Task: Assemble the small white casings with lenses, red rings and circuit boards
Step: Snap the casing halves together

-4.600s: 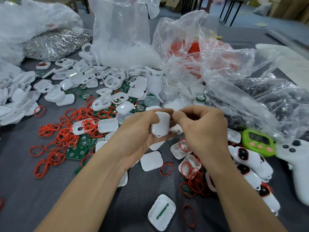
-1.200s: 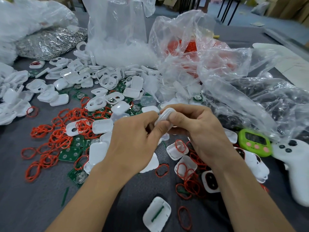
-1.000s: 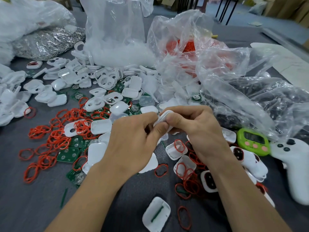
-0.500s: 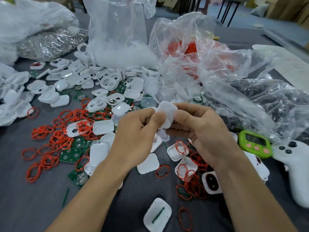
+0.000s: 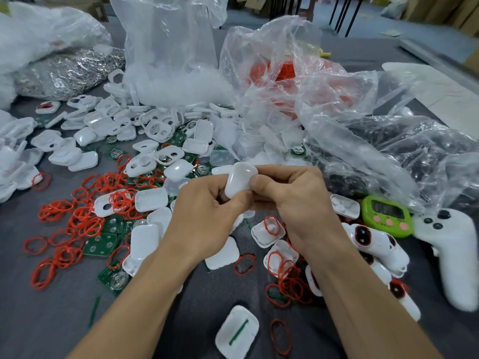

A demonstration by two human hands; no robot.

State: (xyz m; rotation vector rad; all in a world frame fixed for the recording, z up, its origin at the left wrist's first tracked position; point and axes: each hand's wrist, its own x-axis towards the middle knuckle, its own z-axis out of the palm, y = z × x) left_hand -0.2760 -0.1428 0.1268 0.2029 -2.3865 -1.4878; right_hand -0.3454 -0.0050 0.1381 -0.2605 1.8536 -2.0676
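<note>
Turned since a second ago, the white casing no longer sits edge-on between the thumbs; its smooth rounded back now faces the person, and it rides a little higher over the table.

Nearest the person lies an open casing half with a green strip in it, and a loose red ring just beside it. Above these, both hands meet on the casing. The left hand curls round its lower end, thumb pressed on the near face, and the right hand pinches its upper right edge. The long axis runs from the left thumb up and slightly right, so each hand has one end.

Fingers hide the seam, so I cannot tell whether the halves are fully snapped; a last squeeze across the short sides looks likely. The finished units lie to the right, nearer the right hand.

Further back are scattered red rings, green circuit boards and empty shells, then tall clear plastic bags.
</note>
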